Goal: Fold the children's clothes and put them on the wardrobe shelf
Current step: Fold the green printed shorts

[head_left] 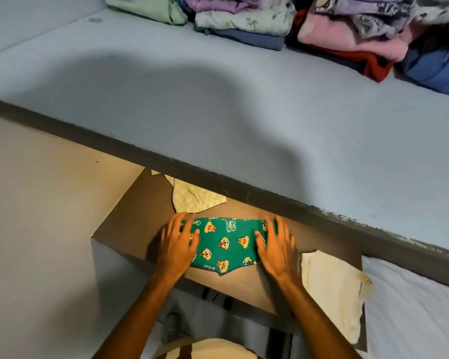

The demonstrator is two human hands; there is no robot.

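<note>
— Green printed garment [226, 244]: where does it lie, and what is the person doing with it?

— It lies flat on the brown shelf board [130, 221], under the blue-grey upper shelf [218, 120]. The left hand [178, 244] rests on its left edge and the right hand [276, 246] on its right edge. Both hands' fingers are straight and spread, pressing down and holding nothing.

— So which step is in hand?

— It looks like the smoothing or folding stage: the piece is laid out with a point hanging toward the person, not yet a compact bundle.

— What does the next move call for?

— Probably bringing one side over the other, or tucking the lower point up, with the fingers pinching an edge instead of pressing flat. After that it would need carrying to a pile.

— Where would it go?

— Likely with the folded clothes [244, 19] stacked at the back of the upper shelf. A pale green garment [192, 200] and a cream cloth [329, 288] lie near the hands and seem still to be done.
</note>
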